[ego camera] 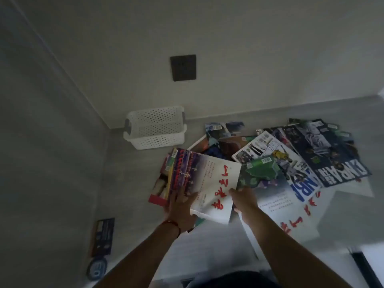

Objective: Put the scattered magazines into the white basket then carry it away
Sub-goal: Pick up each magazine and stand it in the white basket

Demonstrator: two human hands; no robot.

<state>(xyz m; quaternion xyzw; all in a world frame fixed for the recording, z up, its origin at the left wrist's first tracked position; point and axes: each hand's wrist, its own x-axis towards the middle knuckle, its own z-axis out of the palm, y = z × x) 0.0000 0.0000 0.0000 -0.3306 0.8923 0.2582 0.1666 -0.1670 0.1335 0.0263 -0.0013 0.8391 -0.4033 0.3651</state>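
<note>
Grey floor point(62, 163) lies open left of the glossy scattered magazines point(291, 159). Perforated white basket point(154, 126) sits in the corner, apart. Both hands grip a white-covered magazine point(209, 179): left hand point(180, 210), right hand point(244, 201).

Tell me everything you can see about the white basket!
The white basket looks like plastic, rectangular, with small holes all over its walls and a thick rim with dark handle openings at its two ends. It stands upright on the grey floor in the corner by the wall. It looks empty. No hand touches it, and the magazines lie apart from it.
</note>
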